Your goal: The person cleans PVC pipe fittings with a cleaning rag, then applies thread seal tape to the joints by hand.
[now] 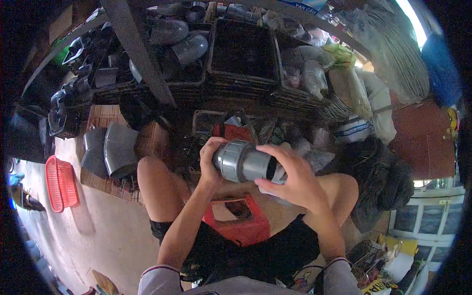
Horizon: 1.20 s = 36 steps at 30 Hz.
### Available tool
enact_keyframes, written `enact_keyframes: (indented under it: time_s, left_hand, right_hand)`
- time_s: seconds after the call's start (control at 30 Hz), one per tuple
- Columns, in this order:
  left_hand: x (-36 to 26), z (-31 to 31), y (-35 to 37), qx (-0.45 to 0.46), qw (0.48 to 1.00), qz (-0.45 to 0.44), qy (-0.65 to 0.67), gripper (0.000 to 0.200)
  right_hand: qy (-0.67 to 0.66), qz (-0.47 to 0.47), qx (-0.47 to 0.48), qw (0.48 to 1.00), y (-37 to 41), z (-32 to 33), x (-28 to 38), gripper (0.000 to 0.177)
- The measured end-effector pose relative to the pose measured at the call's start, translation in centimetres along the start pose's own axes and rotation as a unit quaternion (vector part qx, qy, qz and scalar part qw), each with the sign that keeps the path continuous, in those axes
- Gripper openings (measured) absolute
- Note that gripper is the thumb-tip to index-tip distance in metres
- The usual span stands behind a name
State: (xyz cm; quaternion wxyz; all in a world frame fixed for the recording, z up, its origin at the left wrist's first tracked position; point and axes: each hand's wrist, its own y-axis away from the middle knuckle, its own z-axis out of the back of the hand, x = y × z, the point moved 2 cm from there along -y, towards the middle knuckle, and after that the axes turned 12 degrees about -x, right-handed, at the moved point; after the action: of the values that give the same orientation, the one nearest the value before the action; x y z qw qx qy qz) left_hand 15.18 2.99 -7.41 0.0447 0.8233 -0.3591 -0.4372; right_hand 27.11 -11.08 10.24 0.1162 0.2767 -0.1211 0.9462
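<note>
At centre, the left hand (pixel 211 161) and right hand (pixel 294 181) have fingers clamped around opposite ends of a grey fitting (pixel 240 161); this handling step seemingly calls next for steady grips.

Workshop with crated pipe fittings (pixel 191 50)

grey sleeves (pixel 160 283) (edged with dark trim (pixel 161 267)), black shorts (pixel 290 242)

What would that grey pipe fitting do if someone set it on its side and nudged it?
The fitting would probably roll, as its body is round. It looks stiff rather than floppy: its outline shows no sagging. Its smooth, shiny surface might feel a bit slippery, though the ribbed collar should give some grip.
</note>
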Motion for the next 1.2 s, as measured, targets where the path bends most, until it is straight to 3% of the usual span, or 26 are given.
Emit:
enact_keyframes:
  time_s: [0.07, 0.13, 0.17, 0.23, 0.3, 0.4, 0.47, 0.53, 0.6, 0.7, 0.8, 0.9, 0.97, 1.03, 1.1, 1.17, 1.2]
  left_hand:
    - [0.0, 0.0, -0.2, -0.018, 0.999, 0.029, 0.04, 0.037]
    - [0.5, 0.3, -0.5, -0.033, 0.993, 0.056, 0.099, 0.038]
    - [0.7, 0.5, -0.7, -0.027, 0.993, 0.052, 0.106, 0.038]
    - [0.9, 0.6, -0.7, -0.019, 0.992, 0.05, 0.114, 0.038]
    - [1.2, 0.8, -0.9, -0.008, 0.995, 0.032, 0.096, 0.037]
    - [1.5, 1.0, -1.0, 0.004, 0.998, 0.004, 0.056, 0.036]
    - [1.2, 0.7, -0.8, 0.001, 0.998, 0.018, 0.056, 0.035]
    - [0.8, 0.1, -0.5, -0.016, 0.998, 0.021, 0.063, 0.033]
    - [0.4, -0.7, 0.1, -0.027, 0.997, 0.023, 0.062, 0.032]
    - [0.2, -1.3, 0.7, -0.034, 0.997, 0.04, 0.056, 0.032]
    - [0.5, -1.3, 0.5, -0.042, 0.994, 0.073, 0.073, 0.032]
    - [0.7, -1.4, 0.5, -0.055, 0.989, 0.101, 0.092, 0.032]
    - [1.1, -1.4, 0.4, -0.055, 0.982, 0.12, 0.134, 0.031]
    - [1.0, -1.5, 0.5, -0.067, 0.975, 0.151, 0.148, 0.031]
    - [1.2, -1.1, 0.4, -0.052, 0.981, 0.133, 0.129, 0.034]
    - [1.9, -0.2, -0.3, -0.008, 0.995, 0.065, 0.073, 0.042]
    - [2.1, 0.0, -0.4, -0.005, 0.995, 0.073, 0.073, 0.042]
  right_hand:
    - [0.052, 0.045, -0.112, 0.991, -0.1, 0.3, 0.4, 0.085]
    - [0.022, -0.047, -0.14, 0.989, 0.0, 0.3, 0.5, 0.08]
    - [-0.034, -0.158, -0.11, 0.981, 0.3, -0.1, 0.4, 0.078]
    - [-0.064, -0.248, -0.065, 0.964, 0.4, -0.6, 0.3, 0.078]
    - [-0.011, -0.212, -0.04, 0.976, 0.3, -0.9, 0.4, 0.082]
    - [-0.136, -0.209, -0.017, 0.968, -0.1, -0.7, 0.9, 0.083]
    - [-0.004, -0.002, -0.062, 0.998, -0.4, 0.2, 0.8, 0.079]
    - [0.012, 0.033, -0.092, 0.995, -0.3, 0.3, 1.0, 0.074]
    - [-0.09, -0.107, -0.11, 0.984, 0.1, -0.2, 1.2, 0.07]
    - [-0.067, -0.339, 0.014, 0.938, -0.3, -0.3, 1.5, 0.071]
    - [0.009, -0.01, 0.021, 1.0, 0.1, -0.3, -0.1, 0.073]
    - [0.146, 0.151, -0.044, 0.977, -0.2, -0.4, 0.4, 0.076]
    - [0.046, 0.058, -0.092, 0.993, -0.2, -0.8, 1.4, 0.078]
    - [0.004, -0.068, -0.072, 0.995, -0.3, -0.7, 1.7, 0.08]
    - [0.02, -0.226, 0.019, 0.974, -0.3, -0.3, 1.2, 0.083]
    - [-0.008, -0.286, 0.048, 0.957, -0.6, -0.1, 1.4, 0.087]
    - [-0.009, -0.239, 0.048, 0.97, -0.6, -0.1, 1.1, 0.087]
